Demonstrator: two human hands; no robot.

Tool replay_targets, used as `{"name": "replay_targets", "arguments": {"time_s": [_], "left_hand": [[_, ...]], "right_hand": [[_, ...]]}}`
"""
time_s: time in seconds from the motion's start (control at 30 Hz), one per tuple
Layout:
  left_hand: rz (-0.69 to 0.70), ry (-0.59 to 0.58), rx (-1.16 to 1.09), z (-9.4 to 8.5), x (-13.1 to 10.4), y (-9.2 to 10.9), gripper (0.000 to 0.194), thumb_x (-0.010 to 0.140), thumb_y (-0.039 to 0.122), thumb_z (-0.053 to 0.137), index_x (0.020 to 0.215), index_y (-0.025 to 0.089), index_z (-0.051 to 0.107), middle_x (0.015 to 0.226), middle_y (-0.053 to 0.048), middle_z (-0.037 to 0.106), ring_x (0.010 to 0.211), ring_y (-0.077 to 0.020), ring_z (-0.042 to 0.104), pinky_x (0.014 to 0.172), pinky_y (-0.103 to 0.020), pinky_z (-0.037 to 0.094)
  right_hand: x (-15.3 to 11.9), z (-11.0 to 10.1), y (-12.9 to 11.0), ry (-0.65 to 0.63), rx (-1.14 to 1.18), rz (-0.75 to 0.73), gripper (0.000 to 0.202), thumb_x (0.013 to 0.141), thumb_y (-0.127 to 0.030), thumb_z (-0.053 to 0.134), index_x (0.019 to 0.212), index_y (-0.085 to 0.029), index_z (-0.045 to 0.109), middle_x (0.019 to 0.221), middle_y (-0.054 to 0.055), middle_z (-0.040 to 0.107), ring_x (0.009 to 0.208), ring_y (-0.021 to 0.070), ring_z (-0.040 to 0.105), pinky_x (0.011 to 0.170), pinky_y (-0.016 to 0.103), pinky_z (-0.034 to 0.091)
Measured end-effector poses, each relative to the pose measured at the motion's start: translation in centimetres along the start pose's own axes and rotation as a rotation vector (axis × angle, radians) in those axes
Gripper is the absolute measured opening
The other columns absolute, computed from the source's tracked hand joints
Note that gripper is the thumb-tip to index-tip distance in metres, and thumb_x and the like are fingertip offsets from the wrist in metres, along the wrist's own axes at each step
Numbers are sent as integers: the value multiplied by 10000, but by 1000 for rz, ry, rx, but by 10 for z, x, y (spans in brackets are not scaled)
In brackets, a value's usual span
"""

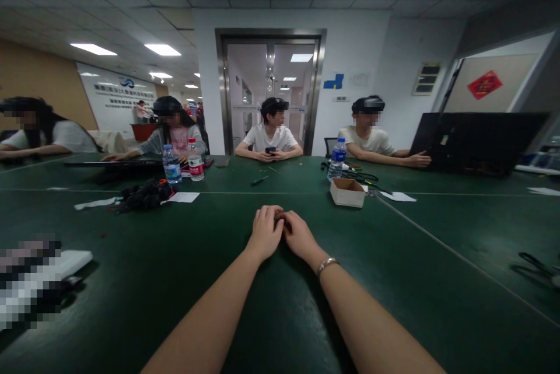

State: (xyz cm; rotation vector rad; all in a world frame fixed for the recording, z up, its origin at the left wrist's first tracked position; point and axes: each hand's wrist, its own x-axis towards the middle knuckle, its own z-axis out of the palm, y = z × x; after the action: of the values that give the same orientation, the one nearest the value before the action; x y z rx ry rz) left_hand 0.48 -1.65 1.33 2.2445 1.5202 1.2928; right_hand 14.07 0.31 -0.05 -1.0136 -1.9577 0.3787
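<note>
My left hand (265, 233) and my right hand (300, 235) meet at the fingertips above the dark green table (280, 310), straight ahead of me. The fingers of both are curled inward. Between them shows a small dark patch, too little to name, and the fingers hide most of it. A silver bracelet (327, 265) circles my right wrist. The nearest thing beyond the hands is a small green-handled screwdriver-like tool (259, 181), lying farther off on the table. To the right of the hands stands an open white cardboard box (347, 194).
Water bottles (172, 165) stand at left, another bottle (336, 159) behind the box. Left lie a black cable bundle (146, 194) and paper (184, 197); a monitor (475, 143) stands right. Several people with headsets sit opposite; one person's hands (269, 154) hold a phone.
</note>
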Motion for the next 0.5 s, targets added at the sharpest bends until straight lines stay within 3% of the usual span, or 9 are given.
{"name": "replay_targets", "arguments": {"time_s": [0.1, 0.3, 0.5], "left_hand": [[-73, -7, -56, -5, 1, -14, 247, 822, 228, 477, 1062, 235, 540, 1054, -53, 568, 998, -205, 502, 896, -363, 399], [-248, -164, -374, -9, 2, -27, 199, 821, 346, 489, 932, 206, 575, 916, -32, 632, 861, -164, 587, 787, -278, 444], [-340, -205, -153, -14, 1, -17, 410, 860, 515, 333, 785, 201, 586, 773, -39, 633, 729, -185, 577, 672, -290, 412]], "right_hand": [[0, -1, -1, 17, -14, 27, 262, 764, -55, 489, 961, -192, 595, 959, 49, 580, 898, 158, 541, 845, 323, 443], [-1, -3, -3, 15, -30, 60, 241, 775, -72, 511, 963, -198, 593, 950, 39, 579, 897, 155, 543, 854, 329, 439], [-2, -2, -4, 10, -21, 28, 269, 772, -60, 505, 979, -212, 588, 972, 34, 563, 899, 143, 543, 852, 317, 444]]}}
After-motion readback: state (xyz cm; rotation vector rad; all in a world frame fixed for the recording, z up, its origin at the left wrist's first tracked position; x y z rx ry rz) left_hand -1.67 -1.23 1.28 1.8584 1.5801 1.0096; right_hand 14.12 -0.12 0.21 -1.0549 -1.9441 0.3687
